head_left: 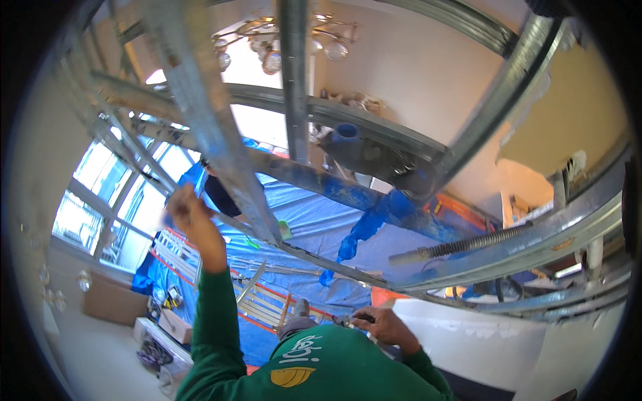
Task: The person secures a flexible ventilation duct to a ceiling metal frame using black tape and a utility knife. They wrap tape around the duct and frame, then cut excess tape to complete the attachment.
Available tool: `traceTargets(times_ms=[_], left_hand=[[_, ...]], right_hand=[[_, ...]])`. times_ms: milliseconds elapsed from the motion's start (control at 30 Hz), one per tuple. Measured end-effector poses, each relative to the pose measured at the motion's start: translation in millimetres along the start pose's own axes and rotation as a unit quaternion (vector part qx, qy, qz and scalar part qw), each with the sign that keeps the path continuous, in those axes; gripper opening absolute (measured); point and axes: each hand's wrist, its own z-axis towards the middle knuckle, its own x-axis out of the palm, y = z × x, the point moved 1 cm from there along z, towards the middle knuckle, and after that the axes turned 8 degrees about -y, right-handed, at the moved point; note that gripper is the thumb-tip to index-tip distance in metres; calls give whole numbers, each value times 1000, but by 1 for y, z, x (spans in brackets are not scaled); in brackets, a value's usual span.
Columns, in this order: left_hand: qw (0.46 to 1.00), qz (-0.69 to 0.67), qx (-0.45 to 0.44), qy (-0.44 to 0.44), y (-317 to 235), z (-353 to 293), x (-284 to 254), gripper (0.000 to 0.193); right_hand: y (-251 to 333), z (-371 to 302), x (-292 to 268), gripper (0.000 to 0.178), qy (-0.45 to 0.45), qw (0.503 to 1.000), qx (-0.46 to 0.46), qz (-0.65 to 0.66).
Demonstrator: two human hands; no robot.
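My left hand [192,212] is raised on a green-sleeved arm beside an upright metal stud [207,127]. Motion smears its fingers, and I cannot tell whether anything is in them. Lower down, in front of my green sweatshirt [348,361], my right hand [389,327] has its fingers curled together. They close at a small dark thing [343,321] too small to make out. Past the framing runs a wide metal beam [321,184] with blue smears on it, and torn blue wrapping [364,230] hangs from it.
Metal channels [468,284] curve across the right, with a ribbed flexible conduit [461,244] jutting over them. A chandelier [271,60] hangs beyond. Below, blue sheeting [307,200] covers the floor, with a ladder [177,254] there. Behind the stud is another person [221,194] in dark clothing.
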Motion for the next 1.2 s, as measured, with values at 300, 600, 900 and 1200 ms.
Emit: traceTargets(times_ms=[300, 600, 900, 1200], left_hand=[[883, 0, -17, 470, -78, -176, 41, 26], [831, -36, -121, 542, -52, -212, 97, 24], [761, -76, -88, 638, -93, -213, 118, 20], [631, 112, 112, 760, -86, -205, 138, 18]], right_hand=[[17, -66, -76, 32, -105, 993, -35, 38], [31, -117, -100, 27, -359, 930, -67, 46], [70, -156, -151, 24, -627, 751, -184, -91], [56, -110, -206, 51, -713, 673, -157, -116]])
